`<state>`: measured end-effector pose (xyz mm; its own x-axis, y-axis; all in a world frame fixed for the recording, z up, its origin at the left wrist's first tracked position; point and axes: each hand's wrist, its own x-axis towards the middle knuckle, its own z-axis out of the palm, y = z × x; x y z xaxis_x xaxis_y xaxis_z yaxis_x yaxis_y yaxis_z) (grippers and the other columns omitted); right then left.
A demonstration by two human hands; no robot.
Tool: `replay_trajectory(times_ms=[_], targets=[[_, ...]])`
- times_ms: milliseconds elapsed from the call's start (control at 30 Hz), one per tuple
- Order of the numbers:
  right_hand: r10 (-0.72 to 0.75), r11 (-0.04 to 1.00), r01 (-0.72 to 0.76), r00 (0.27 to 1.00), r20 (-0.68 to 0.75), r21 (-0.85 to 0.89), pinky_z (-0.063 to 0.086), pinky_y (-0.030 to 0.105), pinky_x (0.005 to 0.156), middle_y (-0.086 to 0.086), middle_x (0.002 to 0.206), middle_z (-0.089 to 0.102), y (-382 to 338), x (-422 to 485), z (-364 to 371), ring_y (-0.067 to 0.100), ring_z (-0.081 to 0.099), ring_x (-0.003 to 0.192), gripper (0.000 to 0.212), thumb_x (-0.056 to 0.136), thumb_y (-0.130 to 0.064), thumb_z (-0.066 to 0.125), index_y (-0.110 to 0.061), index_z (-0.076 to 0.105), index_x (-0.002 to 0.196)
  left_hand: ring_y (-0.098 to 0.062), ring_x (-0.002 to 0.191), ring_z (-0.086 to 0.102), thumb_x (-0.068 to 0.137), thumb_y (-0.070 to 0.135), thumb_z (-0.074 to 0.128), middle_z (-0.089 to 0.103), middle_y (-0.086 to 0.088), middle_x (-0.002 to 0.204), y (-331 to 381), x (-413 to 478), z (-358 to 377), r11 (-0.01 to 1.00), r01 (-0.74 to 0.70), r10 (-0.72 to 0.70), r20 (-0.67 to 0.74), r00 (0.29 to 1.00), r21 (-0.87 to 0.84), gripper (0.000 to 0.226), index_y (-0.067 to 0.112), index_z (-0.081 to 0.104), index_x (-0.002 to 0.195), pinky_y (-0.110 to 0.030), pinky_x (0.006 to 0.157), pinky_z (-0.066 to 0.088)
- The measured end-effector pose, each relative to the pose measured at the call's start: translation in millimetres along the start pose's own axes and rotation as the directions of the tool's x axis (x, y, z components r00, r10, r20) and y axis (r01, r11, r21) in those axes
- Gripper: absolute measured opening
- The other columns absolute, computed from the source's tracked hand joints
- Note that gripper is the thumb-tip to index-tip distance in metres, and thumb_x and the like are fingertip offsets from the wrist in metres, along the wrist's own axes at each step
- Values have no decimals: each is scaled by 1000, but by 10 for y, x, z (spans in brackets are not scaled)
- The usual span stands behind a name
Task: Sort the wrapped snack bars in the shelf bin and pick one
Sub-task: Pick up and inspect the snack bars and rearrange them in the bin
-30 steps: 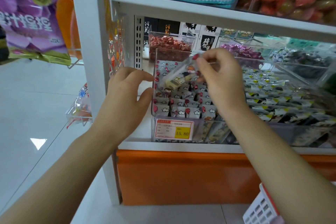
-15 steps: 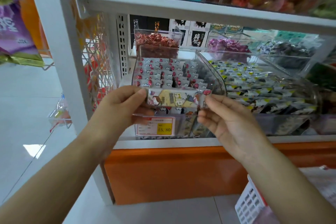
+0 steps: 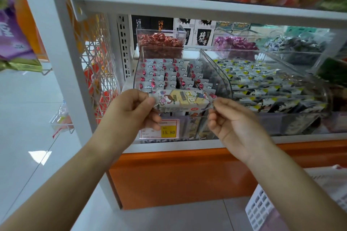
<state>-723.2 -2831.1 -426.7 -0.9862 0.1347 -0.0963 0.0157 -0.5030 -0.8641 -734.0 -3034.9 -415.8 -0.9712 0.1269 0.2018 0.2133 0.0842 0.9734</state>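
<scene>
Since we seemingly wanted its label readable, we held one wrapped snack bar (image 3: 183, 100) level just before the clear shelf bin (image 3: 220, 75), our left hand (image 3: 131, 112) pinching its left end and our right hand (image 3: 236, 124) pinching the right.

Both hands held one wrapped snack bar (image 3: 181, 99) level in front of the clear shelf bin (image 3: 221, 78). Left hand (image 3: 131, 110) pinched its left end, right hand (image 3: 232, 120) pinched the right end. Bin held rows of bars. Yellow price tag (image 3: 168, 131) below read 15.80.
</scene>
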Motion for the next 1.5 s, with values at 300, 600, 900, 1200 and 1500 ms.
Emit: replay_trajectory(times_ms=[300,600,900,1200,1500], targets=[[-286,834,356,932,222,-422,56,26,62,0,91,62,23,-80,-1,15,68,73,20,82,-15,64,-20,66,101,-17,78,70,89,7,56,68,1,79,-25,6,-48,1000,19,-19,7,1000,-22,8,13,56,84,-26,69,57],[-295,782,431,892,342,-449,55,22,68,-2,100,67,53,-82,32,13,67,90,13,84,-9,64,-21,60,83,-14,84,70,69,30,67,68,-6,97,23,-21,-58,999,-8,7,26,1000,32,41,25,56,108,-26,75,57],[-424,607,470,874,239,-641,49,23,61,3,70,64,55,-64,30,12,60,67,14,87,-21,62,-20,67,73,-4,88,64,76,25,70,66,7,94,46,-53,-8,967,-88,60,122,991,239,27,31,63,101,-21,76,55],[-426,510,543,833,353,-667,49,17,64,-2,77,68,82,-109,75,7,63,72,10,86,-18,63,-17,68,78,-8,59,66,75,32,67,69,-1,67,85,-23,-28,975,-61,47,71,996,214,23,9,65,72,-15,55,52],[-417,514,540,836,356,-666,46,12,61,-6,75,66,118,-94,80,4,62,72,10,88,-17,62,-19,68,79,-3,63,62,78,42,60,65,6,65,75,-11,-57,869,-187,174,71,982,458,17,26,66,74,-12,56,48]])
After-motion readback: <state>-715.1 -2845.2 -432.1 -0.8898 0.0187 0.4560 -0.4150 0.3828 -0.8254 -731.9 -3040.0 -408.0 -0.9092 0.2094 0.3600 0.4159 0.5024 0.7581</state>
